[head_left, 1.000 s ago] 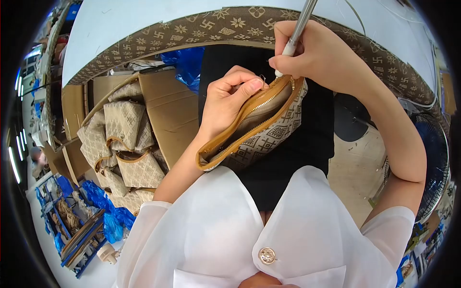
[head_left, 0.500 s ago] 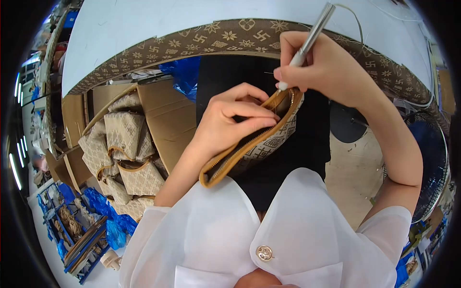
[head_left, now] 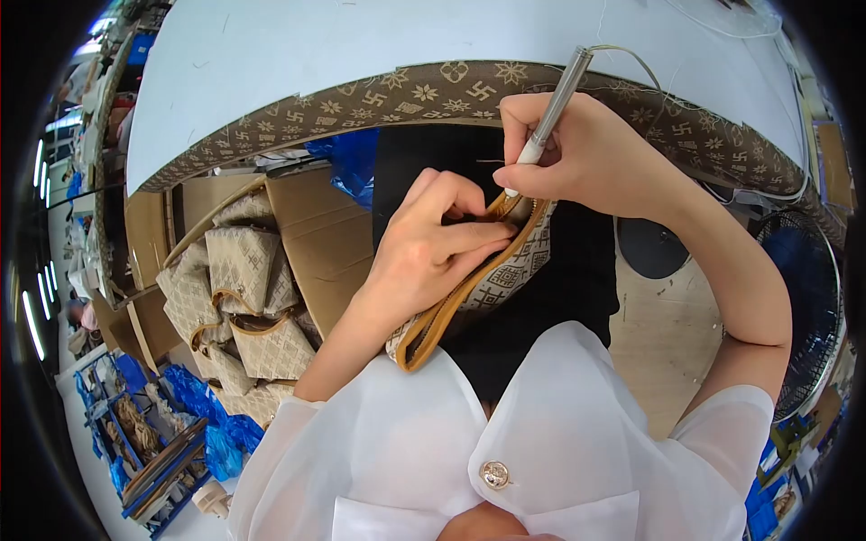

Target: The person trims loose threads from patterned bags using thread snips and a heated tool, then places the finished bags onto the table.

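A beige patterned pouch (head_left: pixel 496 287) with tan trim and an open zipper rests over my lap on black cloth (head_left: pixel 570 270). Its upper edge is gripped by my left hand (head_left: pixel 433 243), whose fingers are bent over the rim, the fingertips partly inside the opening. Closed around a silver and white pen-like tool (head_left: pixel 552 113) is my right hand (head_left: pixel 577 153). The tool's white tip touches or nearly touches the tan trim at the pouch's far end. A cord runs from the tool's top end.
A white table (head_left: pixel 379 36) with a brown patterned edge curves ahead. Several similar pouches (head_left: pixel 271 347) fill a cardboard box (head_left: pixel 320 234) at the left. Lower left stands a blue rack (head_left: pixel 144 433) with blue plastic bags. A black fan (head_left: pixel 794 307) is at the right.
My left hand has shifted from pinching near the trim to reaching over the rim into the opening. The pouch and my right hand with the tool sit lower in view.
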`<action>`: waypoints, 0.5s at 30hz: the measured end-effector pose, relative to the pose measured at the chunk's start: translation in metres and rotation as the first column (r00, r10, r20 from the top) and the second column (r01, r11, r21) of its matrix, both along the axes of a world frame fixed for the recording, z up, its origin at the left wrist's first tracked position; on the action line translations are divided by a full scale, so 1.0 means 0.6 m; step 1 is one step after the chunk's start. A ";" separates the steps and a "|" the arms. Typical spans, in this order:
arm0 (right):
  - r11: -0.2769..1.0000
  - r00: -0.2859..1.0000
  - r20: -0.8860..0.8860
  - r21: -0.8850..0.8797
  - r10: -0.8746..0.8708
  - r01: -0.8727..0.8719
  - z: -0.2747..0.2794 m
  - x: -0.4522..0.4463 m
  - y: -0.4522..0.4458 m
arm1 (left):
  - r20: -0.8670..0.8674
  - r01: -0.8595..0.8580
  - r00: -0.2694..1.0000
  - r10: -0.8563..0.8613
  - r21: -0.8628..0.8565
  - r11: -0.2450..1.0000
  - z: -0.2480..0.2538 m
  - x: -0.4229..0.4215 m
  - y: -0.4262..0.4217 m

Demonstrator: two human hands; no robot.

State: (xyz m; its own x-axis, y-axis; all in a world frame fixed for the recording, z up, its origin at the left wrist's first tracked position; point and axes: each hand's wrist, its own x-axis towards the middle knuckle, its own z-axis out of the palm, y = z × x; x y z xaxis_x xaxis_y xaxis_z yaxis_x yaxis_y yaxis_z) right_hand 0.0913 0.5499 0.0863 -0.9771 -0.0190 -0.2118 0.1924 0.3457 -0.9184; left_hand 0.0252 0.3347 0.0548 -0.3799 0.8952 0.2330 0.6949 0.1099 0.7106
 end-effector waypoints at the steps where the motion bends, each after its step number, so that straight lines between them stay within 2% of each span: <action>1: 1.000 1.000 -0.003 0.001 0.004 -0.004 0.000 -0.001 0.000 | -0.111 0.006 0.994 -0.004 0.011 1.000 0.003 0.000 -0.001; 5: 0.999 0.999 -0.052 -0.037 -0.009 0.007 -0.008 -0.002 0.001 | -0.202 0.049 0.979 -0.041 0.035 0.998 0.001 -0.003 0.001; 15: 1.000 0.999 -0.049 0.020 0.009 -0.008 -0.009 -0.001 -0.001 | -0.121 0.045 0.992 -0.040 0.035 0.998 -0.015 -0.010 0.001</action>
State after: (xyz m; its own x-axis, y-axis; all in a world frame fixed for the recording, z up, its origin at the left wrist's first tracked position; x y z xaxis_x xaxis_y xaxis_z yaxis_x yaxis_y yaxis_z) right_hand 0.0908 0.5495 0.0809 -0.9862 -0.0233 -0.1636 0.1440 0.3650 -0.9198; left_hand 0.0192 0.3355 0.0459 -0.3087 0.8996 0.3090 0.7792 0.0529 0.6245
